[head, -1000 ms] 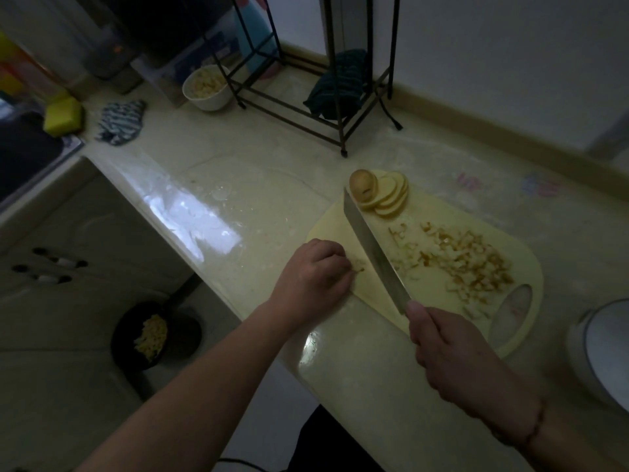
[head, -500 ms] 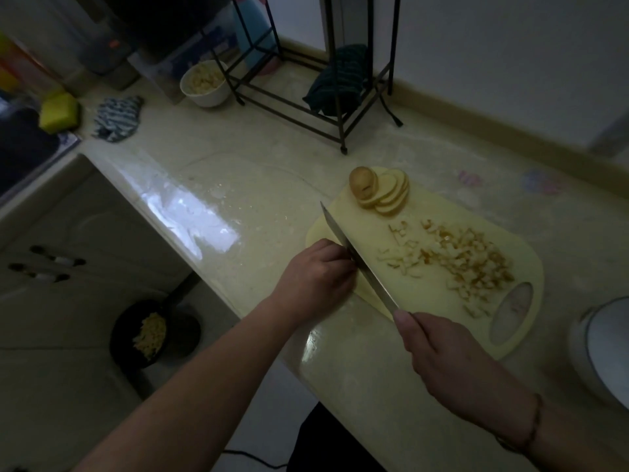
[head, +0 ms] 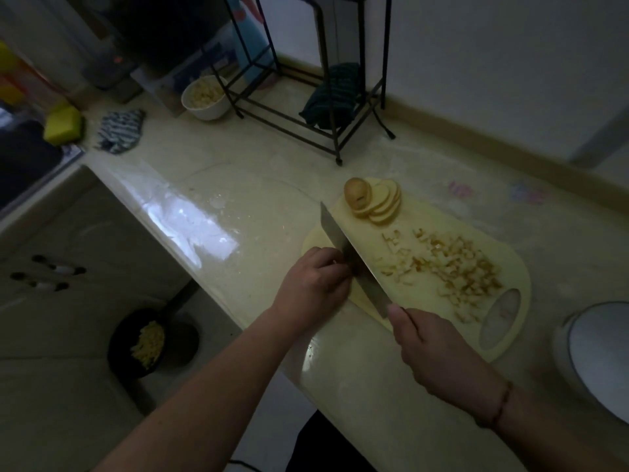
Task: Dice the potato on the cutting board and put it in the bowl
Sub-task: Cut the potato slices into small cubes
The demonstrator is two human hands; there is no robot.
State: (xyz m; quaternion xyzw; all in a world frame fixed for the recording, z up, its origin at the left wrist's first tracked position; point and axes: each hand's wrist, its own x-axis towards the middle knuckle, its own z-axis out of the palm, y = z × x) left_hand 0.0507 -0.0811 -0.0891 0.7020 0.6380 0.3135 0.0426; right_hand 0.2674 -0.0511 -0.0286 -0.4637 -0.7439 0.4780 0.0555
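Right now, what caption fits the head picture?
Right hand guides the knife beside the left hand, dicing potato.

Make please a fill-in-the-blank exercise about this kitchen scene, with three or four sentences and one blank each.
1. The right hand grips the handle of the ____.
2. The diced potato pieces lie on the yellow ____.
3. The uncut potato slices sit at the board's ____ end, away from the person.
4. The white bowl near the metal rack already holds ____ potato.

Missing words: knife; cutting board; far; diced
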